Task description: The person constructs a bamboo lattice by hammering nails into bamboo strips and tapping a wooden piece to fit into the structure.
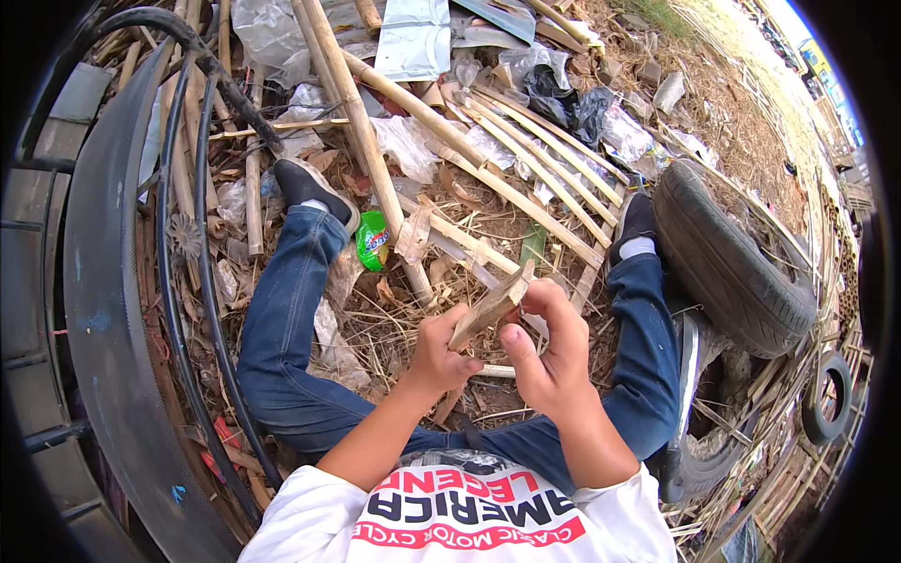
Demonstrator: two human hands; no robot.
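In front of my lap, a short, flat piece of split wood or bamboo (pixel 490 308) is held up at a slant. My left hand (pixel 437 349) is closed around its lower left end. At the upper right end, the curled fingers and thumb of my right hand (pixel 556 349) press against its edge. Below the hands lie dry leaves and stalks, along with a pale narrow strip (pixel 497 372). Long split bamboo strips (pixel 549 169) fan out on the ground beyond, and a thick bamboo pole (pixel 361 141) slants toward me.
A black metal-framed seat (pixel 122 310) stands close on my left. To my right are a large worn tire (pixel 727 258) and a smaller tire (pixel 828 399). A green wrapper (pixel 372 240) lies between my legs, with plastic bags (pixel 563 98) farther off.
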